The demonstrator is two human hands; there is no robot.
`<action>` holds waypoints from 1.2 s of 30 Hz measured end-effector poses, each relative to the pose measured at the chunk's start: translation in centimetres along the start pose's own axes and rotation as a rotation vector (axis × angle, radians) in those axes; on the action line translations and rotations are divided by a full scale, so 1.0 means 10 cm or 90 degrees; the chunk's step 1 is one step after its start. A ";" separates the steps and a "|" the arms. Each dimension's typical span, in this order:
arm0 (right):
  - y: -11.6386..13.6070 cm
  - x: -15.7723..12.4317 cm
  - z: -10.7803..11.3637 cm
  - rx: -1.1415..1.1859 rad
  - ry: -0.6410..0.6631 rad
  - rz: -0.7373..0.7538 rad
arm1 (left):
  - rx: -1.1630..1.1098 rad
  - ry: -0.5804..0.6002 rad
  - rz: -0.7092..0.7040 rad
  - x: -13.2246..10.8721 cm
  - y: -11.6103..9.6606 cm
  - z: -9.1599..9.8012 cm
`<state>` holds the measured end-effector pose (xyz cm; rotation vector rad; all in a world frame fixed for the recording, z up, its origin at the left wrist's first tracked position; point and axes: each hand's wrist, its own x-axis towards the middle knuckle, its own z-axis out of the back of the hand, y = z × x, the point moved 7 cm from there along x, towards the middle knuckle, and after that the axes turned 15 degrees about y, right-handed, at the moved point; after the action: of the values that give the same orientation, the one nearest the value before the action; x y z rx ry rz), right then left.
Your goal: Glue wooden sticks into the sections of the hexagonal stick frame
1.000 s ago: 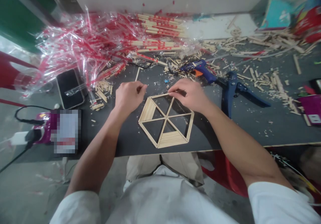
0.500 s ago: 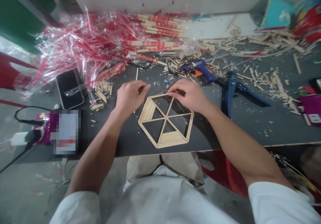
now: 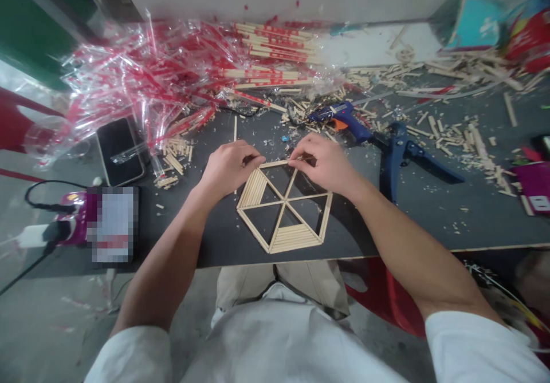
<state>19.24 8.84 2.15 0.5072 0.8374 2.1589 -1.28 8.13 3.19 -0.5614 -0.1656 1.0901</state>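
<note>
Nearest the front edge of the dark grey tabletop (image 3: 206,240) lies the flat hexagonal frame of pale wooden sticks (image 3: 294,239). Its six spokes are set, the near and left wedges are packed with sticks, and the other four are open (roughly a third filled, by the look of it). At its far side the left hand (image 3: 227,168) and right hand (image 3: 327,164) are each closed to a narrow pinch at the ends of the pale top-edge stick (image 3: 275,164), though whether the left grips or only presses cannot be told. Beyond lie a blue hot-glue gun (image 3: 344,117), a blue-handled cutter (image 3: 401,148) and a heap of red-and-clear plastic wrappers (image 3: 150,79).
</note>
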 end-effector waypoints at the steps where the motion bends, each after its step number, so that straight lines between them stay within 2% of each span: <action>1: -0.01 0.00 -0.01 0.002 0.001 0.002 | -0.005 -0.001 -0.005 0.00 0.01 0.01; 4: -0.01 0.00 -0.02 0.006 0.000 0.011 | -0.028 0.001 -0.008 -0.01 0.06 0.06; 11: 0.00 0.01 -0.01 0.017 0.012 0.009 | -0.045 0.095 -0.044 -0.04 0.09 0.10; 17: 0.01 0.01 0.00 0.007 0.012 0.011 | 0.109 0.069 -0.111 -0.10 -0.07 0.12; 20: 0.00 0.01 0.00 0.007 0.009 0.013 | 0.141 0.074 -0.122 -0.11 -0.11 0.12; 25: 0.00 0.02 -0.01 -0.004 0.016 0.000 | 0.195 0.084 -0.108 -0.13 -0.15 0.11; 30: 0.00 0.02 -0.01 -0.014 0.018 -0.005 | 0.241 0.062 -0.091 -0.13 -0.23 0.09; 36: -0.01 0.01 -0.01 -0.012 0.011 0.009 | 0.212 0.071 -0.071 -0.09 -0.21 0.06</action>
<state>19.16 8.95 1.97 0.4880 0.8245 2.1852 -0.20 6.85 4.87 -0.3088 0.0812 0.9504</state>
